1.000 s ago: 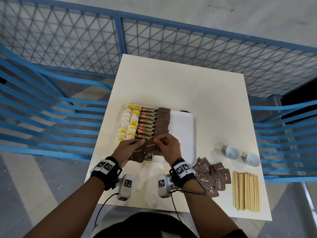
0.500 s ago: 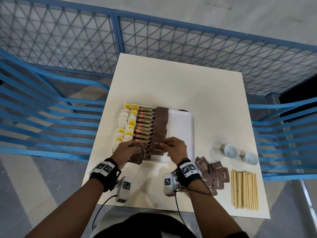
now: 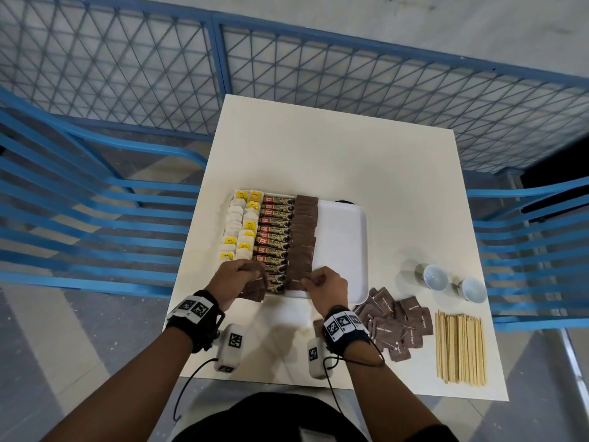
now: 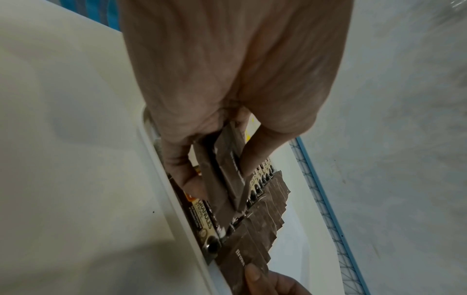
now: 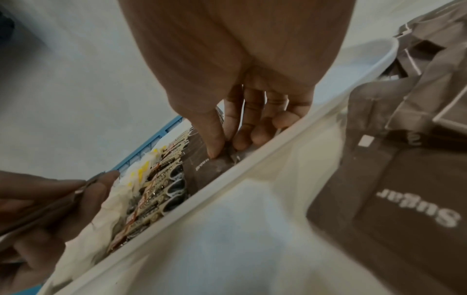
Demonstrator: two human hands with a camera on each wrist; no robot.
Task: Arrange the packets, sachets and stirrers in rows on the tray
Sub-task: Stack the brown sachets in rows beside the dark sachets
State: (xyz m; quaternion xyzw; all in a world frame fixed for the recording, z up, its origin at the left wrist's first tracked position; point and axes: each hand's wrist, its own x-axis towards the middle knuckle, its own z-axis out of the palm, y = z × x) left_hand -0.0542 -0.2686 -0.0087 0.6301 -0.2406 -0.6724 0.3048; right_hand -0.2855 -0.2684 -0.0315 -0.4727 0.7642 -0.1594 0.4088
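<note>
A white tray (image 3: 342, 237) on the table holds rows of tea bags (image 3: 237, 224), coffee granule sticks (image 3: 275, 231) and brown sugar sachets (image 3: 302, 237). My right hand (image 3: 310, 281) pinches the nearest brown sachet (image 5: 215, 167) of that row at the tray's near edge. My left hand (image 3: 247, 279) grips a small stack of brown sachets (image 4: 225, 179) over the near end of the coffee row. A loose pile of brown sachets (image 3: 398, 320) and a bundle of wooden stirrers (image 3: 460, 347) lie on the table right of the tray.
Two small white cups (image 3: 432, 275) (image 3: 473, 290) stand right of the tray. Blue mesh fencing (image 3: 287, 74) and blue rails (image 3: 79, 218) surround the white table (image 3: 334, 148). The tray's right half shows bare white.
Both hands moved forward from the table's near edge onto the tray. The right hand brought one brown sachet down onto the near end of the brown row.
</note>
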